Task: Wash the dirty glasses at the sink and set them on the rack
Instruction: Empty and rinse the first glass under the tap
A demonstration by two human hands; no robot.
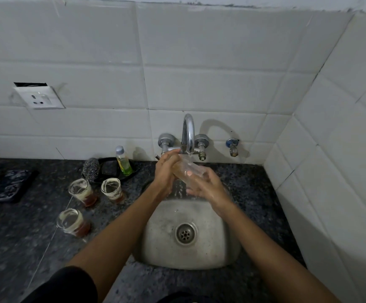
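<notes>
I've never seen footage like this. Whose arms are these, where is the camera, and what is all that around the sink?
There is no machine here: these are a person's two bare arms, filmed by one wide-angle camera worn on the head, looking forward and down. That is why the arms enter from the bottom edge and the walls bend.

Both hands are over the steel sink. The left hand and the right hand hold a clear glass, tilted under the tap, from which a thin stream of water runs onto it.

On the dark stone counter to the left stand three dirty glasses with brown dregs and pale residue inside. Behind them are a bottle of yellow-green liquid, probably dish soap, and a steel scrubber. No drying rack is in view.
</notes>
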